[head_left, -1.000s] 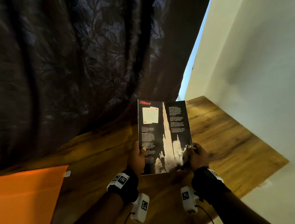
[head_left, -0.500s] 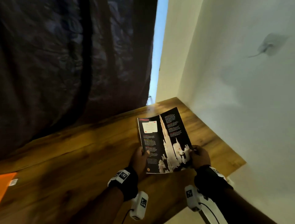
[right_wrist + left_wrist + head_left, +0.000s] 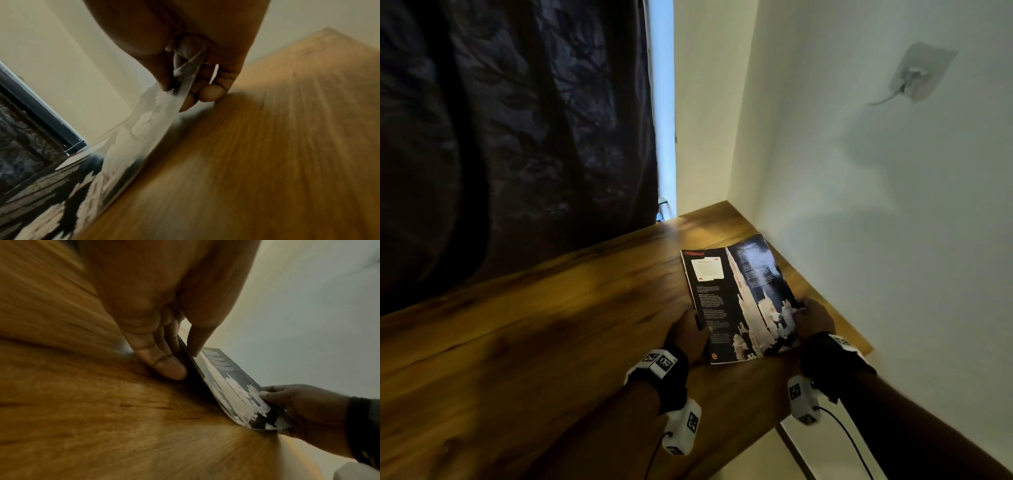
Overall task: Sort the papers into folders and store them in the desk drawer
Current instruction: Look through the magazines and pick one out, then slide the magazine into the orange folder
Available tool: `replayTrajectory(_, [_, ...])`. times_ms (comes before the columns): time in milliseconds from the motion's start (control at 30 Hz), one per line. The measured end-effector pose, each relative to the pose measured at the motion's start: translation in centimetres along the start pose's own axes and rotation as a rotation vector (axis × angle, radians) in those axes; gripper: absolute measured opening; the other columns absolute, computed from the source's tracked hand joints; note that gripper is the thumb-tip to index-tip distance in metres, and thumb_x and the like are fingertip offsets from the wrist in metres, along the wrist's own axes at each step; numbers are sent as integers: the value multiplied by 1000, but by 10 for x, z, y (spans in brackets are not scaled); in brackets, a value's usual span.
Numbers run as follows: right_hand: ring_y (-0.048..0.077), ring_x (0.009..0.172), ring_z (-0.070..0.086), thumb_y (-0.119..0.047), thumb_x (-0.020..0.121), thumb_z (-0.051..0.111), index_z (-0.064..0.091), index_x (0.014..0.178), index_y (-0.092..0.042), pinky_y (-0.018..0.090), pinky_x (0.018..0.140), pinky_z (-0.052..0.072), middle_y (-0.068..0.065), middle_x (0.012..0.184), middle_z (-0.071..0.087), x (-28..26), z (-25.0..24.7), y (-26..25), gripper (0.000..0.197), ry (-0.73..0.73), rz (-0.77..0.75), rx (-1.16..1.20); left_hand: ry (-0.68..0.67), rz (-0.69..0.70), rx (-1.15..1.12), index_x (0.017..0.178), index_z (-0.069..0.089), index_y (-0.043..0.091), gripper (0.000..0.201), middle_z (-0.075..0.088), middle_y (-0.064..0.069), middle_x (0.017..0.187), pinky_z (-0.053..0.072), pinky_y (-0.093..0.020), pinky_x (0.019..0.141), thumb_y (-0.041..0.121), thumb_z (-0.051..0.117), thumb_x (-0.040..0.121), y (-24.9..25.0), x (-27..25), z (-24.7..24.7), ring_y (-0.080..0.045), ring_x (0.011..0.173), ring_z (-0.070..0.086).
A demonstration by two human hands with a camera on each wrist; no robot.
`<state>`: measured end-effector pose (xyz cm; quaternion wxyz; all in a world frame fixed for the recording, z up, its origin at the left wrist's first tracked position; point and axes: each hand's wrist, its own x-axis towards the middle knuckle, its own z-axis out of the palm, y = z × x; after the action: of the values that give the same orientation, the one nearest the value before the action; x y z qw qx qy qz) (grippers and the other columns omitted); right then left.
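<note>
A glossy dark printed paper [image 3: 736, 301] with pale towers and a white note box lies low over the right end of the wooden desk [image 3: 551, 329], close to the wall. My left hand [image 3: 688, 334] pinches its left edge, thumb on top and fingers [image 3: 162, 363] underneath. My right hand [image 3: 813, 317] pinches the paper's lower right edge; in the right wrist view the sheet [image 3: 156, 116] runs between thumb and fingers [image 3: 209, 92]. In the left wrist view the paper [image 3: 230, 386] slants just above the wood. No folder or drawer is in view.
A dark curtain [image 3: 510, 130] hangs behind the desk. A white wall [image 3: 876, 212] borders the desk's right edge and carries a stuck-on hook [image 3: 914, 77]. A bright window strip [image 3: 662, 102] shows between curtain and wall. The desk's front edge [image 3: 774, 428] runs near my wrists.
The paper has swung from upright down towards the desk and to the right end by the wall. My view turned right; the orange folder at the left has dropped out of sight.
</note>
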<state>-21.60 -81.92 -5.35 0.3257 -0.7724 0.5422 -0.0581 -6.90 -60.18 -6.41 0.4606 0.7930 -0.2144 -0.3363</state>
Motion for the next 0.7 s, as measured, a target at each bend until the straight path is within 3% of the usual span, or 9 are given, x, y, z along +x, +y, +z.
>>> replayTrajectory(133, [34,111,61,-25,94,52,60,121,-10,37,97,45,15,123,64,-2,-1,3,32,23,-9,-53,28,-23,150,122,53,22,34,65,1,122,56,-45,92,30,64,91,1,-1,1,-21,107,65])
replayTrajectory(200, [33,109,62,-30,93,55,61,122,-12,39,95,47,14,121,66,-8,1,5,35,65,-41,-67,63,-63,294,121,51,18,34,64,0,116,56,-38,84,36,60,93,3,-3,-2,-23,99,66])
replayTrajectory(300, [35,110,60,-38,87,59,60,124,-18,45,96,48,16,122,64,-17,3,4,42,107,-50,-125,110,-77,489,122,47,13,39,62,-8,115,46,-31,75,40,55,94,3,-9,-12,-28,99,62])
replayTrajectory(433, [38,126,44,-45,86,57,50,130,-27,53,104,35,13,136,48,-45,8,-5,48,123,78,-255,98,-61,536,129,43,13,46,61,-11,120,50,-35,85,37,57,92,-10,-19,-27,-29,102,61])
replayTrajectory(533, [36,128,43,-44,87,58,49,132,-29,54,105,36,10,138,47,-76,24,-20,49,147,15,-262,117,-16,540,134,43,12,47,59,-12,129,48,-35,94,35,55,94,-19,-40,-46,-31,115,58])
replayTrajectory(700, [33,125,48,-45,85,57,46,131,-29,54,104,33,6,138,47,-153,67,-68,51,79,-131,-246,101,65,480,130,45,8,46,62,-11,125,52,-39,87,40,51,98,-50,-87,-97,-31,108,61])
